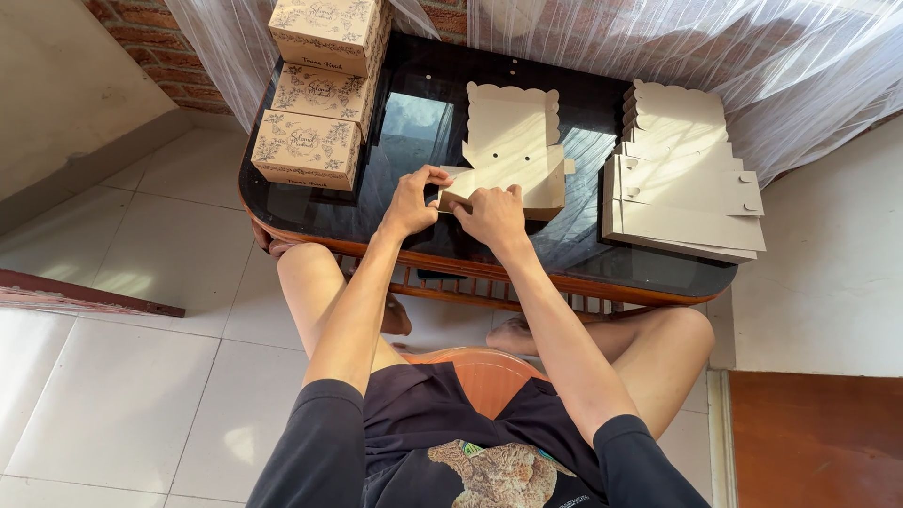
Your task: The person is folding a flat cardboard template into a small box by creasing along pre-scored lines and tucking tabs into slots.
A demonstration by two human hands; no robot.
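Cardboard box blank (513, 155) on glass table (414, 122); left hand (411, 200), right hand (493, 214) fingers pinching its flap.

A dark glass-topped table (649, 268) with a curved wooden rim is set on pale floor tiles (141, 376). A red brick wall (160, 47) is seen behind, draped with sheer white curtain (809, 56). Sunlight is cast across the floor.
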